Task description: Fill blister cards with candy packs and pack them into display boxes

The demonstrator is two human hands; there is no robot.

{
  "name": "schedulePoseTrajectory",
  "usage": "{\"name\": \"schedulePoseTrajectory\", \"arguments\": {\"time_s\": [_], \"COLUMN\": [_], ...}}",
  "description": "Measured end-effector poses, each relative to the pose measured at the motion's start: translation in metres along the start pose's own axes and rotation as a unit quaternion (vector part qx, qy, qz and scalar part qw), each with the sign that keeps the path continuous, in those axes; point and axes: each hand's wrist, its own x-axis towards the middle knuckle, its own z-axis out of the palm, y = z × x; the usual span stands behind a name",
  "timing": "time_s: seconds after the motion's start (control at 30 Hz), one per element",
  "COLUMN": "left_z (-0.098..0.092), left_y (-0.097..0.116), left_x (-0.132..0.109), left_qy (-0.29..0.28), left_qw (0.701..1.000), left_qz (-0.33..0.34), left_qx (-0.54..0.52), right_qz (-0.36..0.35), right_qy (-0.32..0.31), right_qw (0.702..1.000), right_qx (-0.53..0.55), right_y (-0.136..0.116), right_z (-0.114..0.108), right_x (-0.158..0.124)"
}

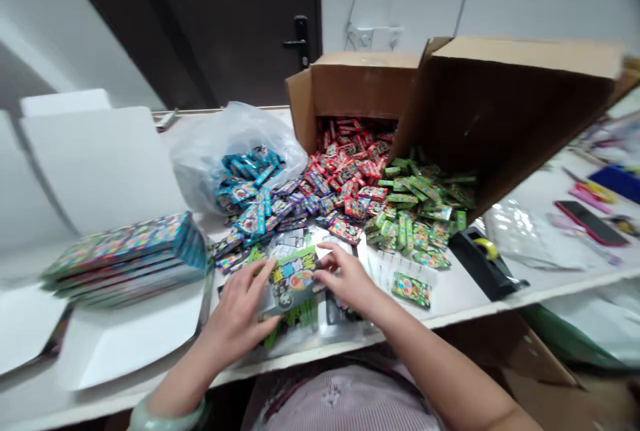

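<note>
A flat green-and-grey printed card (pixel 294 279) with bright lettering is held up over the front of the table. My right hand (pixel 350 279) pinches its right edge between thumb and fingers. At its left end, my left hand (pixel 239 311) has the fingers along the top and the thumb below, gripping it. Beneath lie green printed pieces (pixel 303 314) and clear plastic, partly covered by my hands. Just behind the card spreads a heap of small wrapped packets: purple (pixel 305 203), red (pixel 367 171), green (pixel 417 194) and blue (pixel 250 171). One green packet (pixel 411 290) lies apart, right of my right hand.
Cardboard boxes (pixel 505 111) lie tipped open behind the heap, beside a clear plastic bag (pixel 195 158). At left, stacked printed boxes (pixel 135 254) sit in an open white carton (pixel 135 344). Rightward are a tape dispenser (pixel 483 264), plastic sleeves (pixel 520 231) and a phone (pixel 590 222).
</note>
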Motion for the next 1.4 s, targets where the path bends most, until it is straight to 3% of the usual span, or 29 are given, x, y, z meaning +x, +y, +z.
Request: {"name": "schedulePoseTrajectory", "arguments": {"time_s": [0.1,0.2,0.3,0.33,0.4,0.5,0.63,0.8,1.0,1.17,1.27,1.4], "left_z": [0.014,0.024,0.026,0.025,0.025,0.028,0.032,0.032,0.030,0.031,0.031,0.028], "left_y": [-0.005,-0.010,-0.022,-0.026,-0.030,-0.025,-0.014,-0.014,-0.011,-0.006,-0.007,-0.009], "left_x": [0.006,0.016,0.018,0.017,0.014,0.011,0.005,-0.001,0.006,0.007,0.005,0.001], "left_qy": [0.008,0.030,0.059,0.066,0.077,0.081,0.066,0.049,0.049,0.068,0.077,0.078], "left_qw": [0.999,0.998,0.997,0.997,0.996,0.995,0.996,0.997,0.997,0.995,0.994,0.995], "left_qz": [0.041,0.061,0.042,0.034,0.025,0.019,0.014,-0.005,0.002,-0.001,-0.001,0.007], "left_qx": [-0.019,-0.018,-0.013,-0.018,-0.031,-0.046,-0.058,-0.066,-0.066,-0.079,-0.073,-0.054], "right_qz": [0.013,-0.027,-0.016,0.038,0.098,0.163,0.213,0.217,0.175,0.122,0.101,0.085], "right_qy": [0.007,-0.006,0.065,0.153,0.230,0.235,0.181,0.166,0.259,0.311,0.300,0.214], "right_qw": [1.000,1.000,0.994,0.976,0.949,0.934,0.943,0.957,0.950,0.943,0.948,0.969], "right_qx": [0.013,0.004,-0.090,-0.150,-0.190,-0.214,-0.182,-0.094,-0.022,0.007,0.032,0.088], "right_y": [-0.006,-0.009,-0.004,0.000,0.013,0.037,0.060,0.071,0.080,0.063,0.045,0.022], "right_z": [0.018,0.005,-0.050,-0.075,-0.123,-0.174,-0.200,-0.217,-0.224,-0.230,-0.217,-0.176], "right_x": [-0.001,-0.006,-0.014,-0.015,-0.016,-0.008,0.000,-0.010,-0.017,-0.034,-0.048,-0.060]}}
